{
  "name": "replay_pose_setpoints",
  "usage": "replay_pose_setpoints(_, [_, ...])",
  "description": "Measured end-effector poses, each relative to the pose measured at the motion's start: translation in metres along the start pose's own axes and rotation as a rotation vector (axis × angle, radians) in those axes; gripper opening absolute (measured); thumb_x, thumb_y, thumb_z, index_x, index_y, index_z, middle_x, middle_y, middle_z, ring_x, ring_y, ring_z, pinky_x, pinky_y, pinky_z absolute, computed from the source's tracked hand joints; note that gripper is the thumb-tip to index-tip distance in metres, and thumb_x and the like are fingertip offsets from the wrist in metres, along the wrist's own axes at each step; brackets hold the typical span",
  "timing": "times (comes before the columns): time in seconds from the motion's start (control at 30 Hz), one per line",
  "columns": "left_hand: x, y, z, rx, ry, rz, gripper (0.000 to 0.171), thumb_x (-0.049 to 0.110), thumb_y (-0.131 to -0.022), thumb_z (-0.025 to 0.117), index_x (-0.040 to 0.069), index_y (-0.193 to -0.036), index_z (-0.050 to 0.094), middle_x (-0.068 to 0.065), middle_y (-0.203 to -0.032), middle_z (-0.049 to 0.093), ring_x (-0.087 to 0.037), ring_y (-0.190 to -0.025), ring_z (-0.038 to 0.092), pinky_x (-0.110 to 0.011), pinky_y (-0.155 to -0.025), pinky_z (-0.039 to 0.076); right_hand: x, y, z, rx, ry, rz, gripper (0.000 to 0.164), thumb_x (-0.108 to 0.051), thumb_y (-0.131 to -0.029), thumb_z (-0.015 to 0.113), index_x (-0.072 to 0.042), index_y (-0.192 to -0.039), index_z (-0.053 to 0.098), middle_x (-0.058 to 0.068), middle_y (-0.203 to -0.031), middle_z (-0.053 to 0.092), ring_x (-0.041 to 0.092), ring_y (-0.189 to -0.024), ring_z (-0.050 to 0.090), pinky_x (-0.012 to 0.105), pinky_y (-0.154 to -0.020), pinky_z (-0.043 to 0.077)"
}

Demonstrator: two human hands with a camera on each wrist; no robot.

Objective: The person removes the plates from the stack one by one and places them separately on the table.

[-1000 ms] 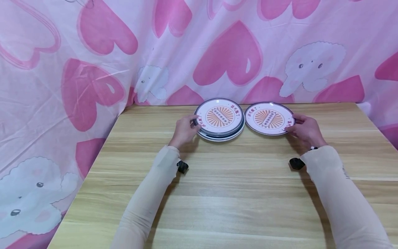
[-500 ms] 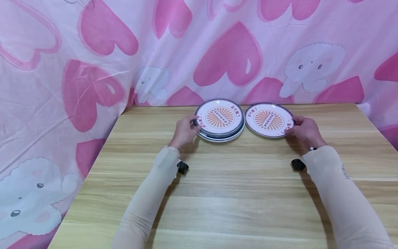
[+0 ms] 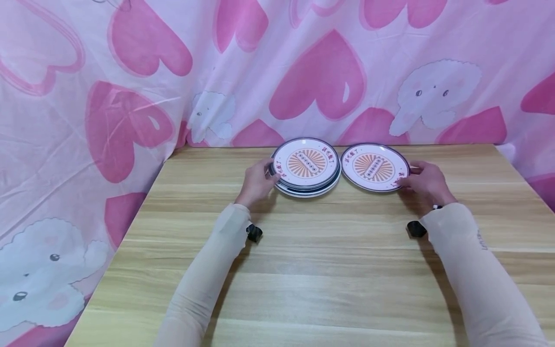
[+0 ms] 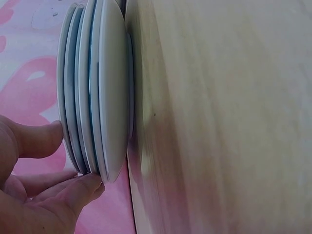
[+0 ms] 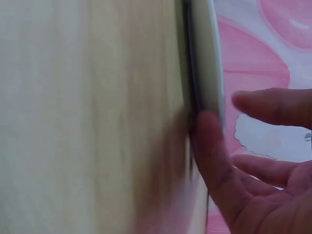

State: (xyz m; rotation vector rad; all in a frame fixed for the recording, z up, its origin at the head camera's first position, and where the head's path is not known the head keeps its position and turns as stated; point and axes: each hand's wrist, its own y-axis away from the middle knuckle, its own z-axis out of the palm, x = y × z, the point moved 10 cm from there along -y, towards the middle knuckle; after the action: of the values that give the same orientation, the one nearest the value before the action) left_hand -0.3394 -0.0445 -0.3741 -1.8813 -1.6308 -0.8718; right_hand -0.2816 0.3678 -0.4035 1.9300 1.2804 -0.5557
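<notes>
A stack of plates rests at the back of the table, its top plate white with a dark rim, an orange sunburst and red lettering. My left hand grips the stack's left edge. In the left wrist view, the thumb touches the top rim and the fingertips press the lower plates' edges. A matching single plate lies to the right of the stack. My right hand is around its right rim. In the right wrist view, one finger touches the rim; the thumb appears slightly above it.
The wooden table extends toward me from the plates. A pink curtain with hearts hangs close behind the table's back edge and along its left side. Black wrist devices sit beneath both sleeves.
The near edge of the right-hand plate has come slightly lower in the head view since one second ago. My left hand and the stack have stayed in place.
</notes>
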Motion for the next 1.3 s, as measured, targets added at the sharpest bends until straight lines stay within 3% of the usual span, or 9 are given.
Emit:
replay_pose_setpoints(0.13, [0.0, 0.0, -0.002, 0.004, 0.02, 0.002, 0.061, 0.013, -0.096, 0.067, 0.008, -0.151, 0.042, -0.014, -0.152, 0.051, -0.026, -0.139, 0.051, -0.034, -0.115, 0.044, -0.005, 0.001, -0.004, 0.017, 0.062, -0.023, 0.08, -0.031, -0.101, 0.056, 0.008, -0.156, 0.014, 0.038, -0.142, 0.045, 0.039, -0.107, 0.067, 0.051, -0.101, 0.053])
replay_pose_setpoints(0.3, [0.001, -0.001, -0.004, 0.006, 0.013, 0.027, 0.06, 0.013, -0.096, 0.067, 0.006, -0.151, 0.043, -0.015, -0.151, 0.052, -0.026, -0.137, 0.053, -0.034, -0.114, 0.045, -0.012, 0.005, -0.009, 0.064, 0.146, -0.052, 0.08, -0.036, -0.1, 0.053, 0.009, -0.156, 0.016, 0.039, -0.139, 0.046, 0.035, -0.094, 0.069, 0.052, -0.095, 0.054])
replay_pose_setpoints(0.53, [0.002, -0.002, -0.003, 0.009, 0.017, 0.017, 0.061, 0.012, -0.095, 0.067, 0.002, -0.15, 0.042, -0.018, -0.151, 0.051, -0.027, -0.136, 0.054, -0.033, -0.112, 0.047, -0.014, 0.009, -0.019, 0.113, 0.207, -0.044, 0.078, -0.039, -0.099, 0.051, 0.008, -0.155, 0.021, 0.038, -0.137, 0.046, 0.046, -0.111, 0.055, 0.06, -0.096, 0.05])
replay_pose_setpoints(0.73, [-0.001, 0.0, 0.0, -0.008, 0.03, 0.005, 0.061, 0.012, -0.095, 0.067, 0.002, -0.15, 0.042, -0.019, -0.151, 0.05, -0.027, -0.138, 0.052, -0.033, -0.113, 0.046, -0.033, 0.012, -0.023, 0.188, 0.258, -0.144, 0.069, -0.033, -0.099, 0.053, 0.012, -0.148, 0.034, 0.041, -0.144, 0.041, 0.056, -0.13, 0.036, 0.068, -0.109, 0.036])
replay_pose_setpoints(1.07, [-0.001, 0.0, 0.0, -0.006, 0.021, 0.02, 0.061, 0.013, -0.095, 0.068, 0.002, -0.15, 0.043, -0.019, -0.15, 0.052, -0.028, -0.135, 0.055, -0.034, -0.112, 0.047, -0.067, 0.019, -0.001, 0.159, 0.217, -0.251, 0.062, -0.033, -0.1, 0.057, 0.005, -0.146, 0.041, 0.036, -0.142, 0.045, 0.046, -0.117, 0.047, 0.058, -0.095, 0.051])
replay_pose_setpoints(1.3, [-0.002, 0.001, 0.0, -0.008, 0.011, 0.011, 0.059, 0.014, -0.096, 0.066, 0.004, -0.15, 0.043, -0.017, -0.153, 0.049, -0.027, -0.139, 0.051, -0.034, -0.113, 0.046, -0.089, 0.022, 0.015, 0.071, 0.123, -0.33, 0.062, -0.033, -0.1, 0.058, -0.003, -0.151, 0.037, 0.031, -0.147, 0.044, 0.047, -0.125, 0.05, 0.057, -0.099, 0.051])
